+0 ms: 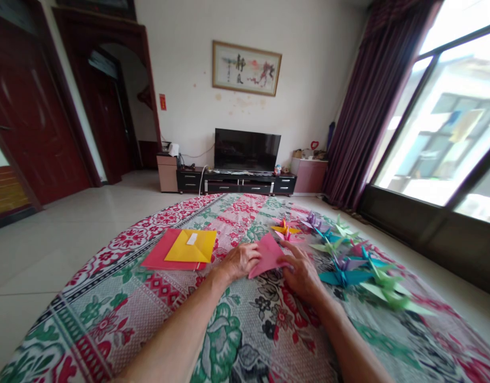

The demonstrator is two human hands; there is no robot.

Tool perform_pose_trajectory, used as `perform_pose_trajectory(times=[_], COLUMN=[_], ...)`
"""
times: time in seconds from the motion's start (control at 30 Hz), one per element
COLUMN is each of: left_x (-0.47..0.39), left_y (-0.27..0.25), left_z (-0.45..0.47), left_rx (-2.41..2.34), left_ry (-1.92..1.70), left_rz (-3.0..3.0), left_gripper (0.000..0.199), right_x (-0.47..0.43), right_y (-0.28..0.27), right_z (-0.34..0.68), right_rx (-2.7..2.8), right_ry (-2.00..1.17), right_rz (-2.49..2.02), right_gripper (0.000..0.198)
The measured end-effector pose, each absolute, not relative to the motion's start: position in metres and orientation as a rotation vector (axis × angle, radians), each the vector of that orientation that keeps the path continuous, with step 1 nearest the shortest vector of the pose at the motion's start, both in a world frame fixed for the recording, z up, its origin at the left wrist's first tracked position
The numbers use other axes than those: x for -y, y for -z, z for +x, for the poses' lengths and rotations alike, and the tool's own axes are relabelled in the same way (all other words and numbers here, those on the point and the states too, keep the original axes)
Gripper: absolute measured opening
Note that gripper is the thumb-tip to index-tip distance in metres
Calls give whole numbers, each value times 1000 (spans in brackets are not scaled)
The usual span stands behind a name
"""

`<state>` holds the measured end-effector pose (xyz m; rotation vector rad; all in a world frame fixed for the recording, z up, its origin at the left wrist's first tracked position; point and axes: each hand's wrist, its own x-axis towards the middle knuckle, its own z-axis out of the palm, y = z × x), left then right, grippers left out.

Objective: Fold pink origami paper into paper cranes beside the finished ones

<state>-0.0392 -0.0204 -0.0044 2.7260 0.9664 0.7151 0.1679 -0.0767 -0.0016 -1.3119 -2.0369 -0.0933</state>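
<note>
A folded piece of pink paper (269, 255) lies between my two hands, low over the patterned tablecloth. My left hand (240, 261) has its fingers curled onto the paper's left edge. At the right edge, my right hand (304, 274) grips the sheet near the thumb, its index finger reaching toward the upper corner. Left of my hands is a yellow paper packet (191, 246) with a white label, resting on a red-pink stack of paper (157, 250). Several folded paper cranes stand to the right, among them a teal crane (344, 276) and an orange crane (285, 229).
The round table bears a floral tablecloth (225, 335). Light green cranes (392, 287) sit near its right side. Beyond the table are a television (247, 150) on a low black cabinet (239, 183), a purple curtain (356, 106) and a large window (448, 133).
</note>
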Motion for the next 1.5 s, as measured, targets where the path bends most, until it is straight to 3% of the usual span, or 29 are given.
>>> perform_pose_trajectory(times=[0.23, 0.63, 0.93, 1.33, 1.5], left_x=[20, 28, 35, 40, 38], left_y=[-3, -22, -30, -28, -28], left_z=[-42, -49, -51, -37, -41], left_rx=[-970, -1038, -1071, -1310, -1230], left_ry=[-679, -496, -377, -366, -399], left_rz=[2718, 2633, 2374, 2547, 2539], left_gripper=[25, 28, 32, 26, 34], right_x=[90, 82, 79, 72, 72], right_y=[-14, -5, -2, 7, 7], right_z=[156, 163, 161, 157, 158], right_rx=[2212, 2039, 2000, 1877, 1880], right_ry=[172, -169, -1, 66, 74], right_rz=[-1318, -1317, -1425, -1534, -1532], right_gripper=[20, 15, 23, 25, 25])
